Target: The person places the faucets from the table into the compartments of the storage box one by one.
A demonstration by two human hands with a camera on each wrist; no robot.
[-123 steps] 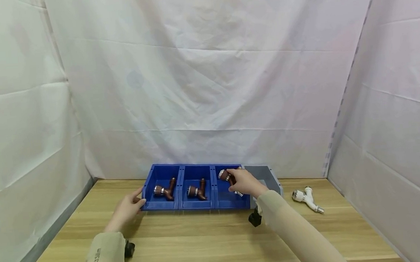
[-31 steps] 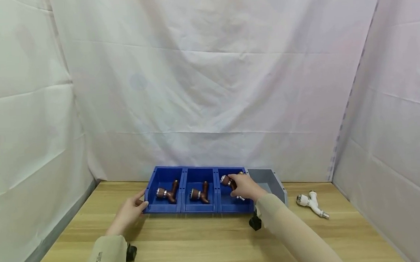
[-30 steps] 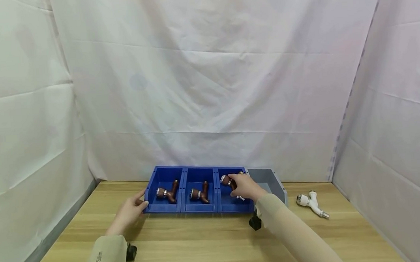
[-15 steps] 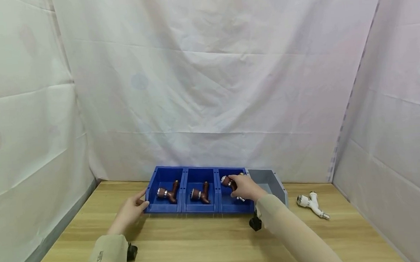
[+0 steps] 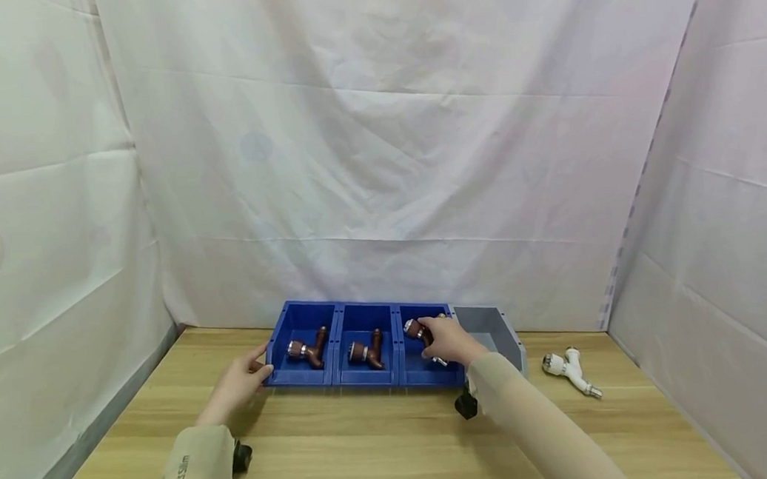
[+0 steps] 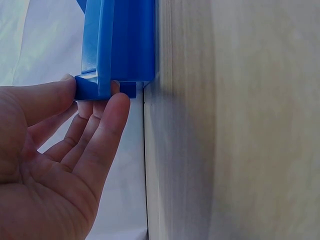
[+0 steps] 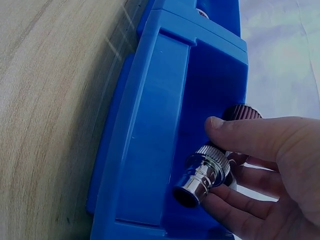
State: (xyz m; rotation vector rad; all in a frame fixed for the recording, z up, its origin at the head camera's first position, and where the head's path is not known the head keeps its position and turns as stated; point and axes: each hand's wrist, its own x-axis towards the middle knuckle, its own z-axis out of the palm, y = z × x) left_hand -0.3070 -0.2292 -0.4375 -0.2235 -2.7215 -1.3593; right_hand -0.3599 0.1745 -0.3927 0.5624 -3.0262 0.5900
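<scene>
- The reddish-brown tap with a ribbed chrome-capped handle and shiny metal spout (image 5: pixel 416 331) is in your right hand (image 5: pixel 452 341), inside the third blue plastic bin from the left (image 5: pixel 426 377).
- Your right thumb and fingers pinch it from opposite sides; the right wrist view shows its spout end jutting out beside your fingertips. You cannot tell from here whether any of it rests on the bin floor.
- Next along, the second brown tap (image 5: pixel 373 354) lies in the middle blue plastic bin (image 5: pixel 366 376), and the first brown tap (image 5: pixel 310 352) lies in the leftmost blue plastic bin (image 5: pixel 299 377). Both have their handles to your left, and neither is touched by a hand.
- Your left hand (image 5: pixel 236 383) pinches the outer edge of that leftmost bin, thumb on one side and fingertips on the other, which probably steadies the row.
- On the right, the grey plastic bin (image 5: pixel 482 317) adjoins the third blue one; no tap shows in the part you can see.
- Beyond it, the white tap with a chrome-ended handle and metal spout (image 5: pixel 569 370) lies on the wood-grain table (image 5: pixel 358 449), outside every bin.
- As a judgement of progress: two brown taps look settled, the third is in place but not yet released, and the white one remains unbinned.
</scene>
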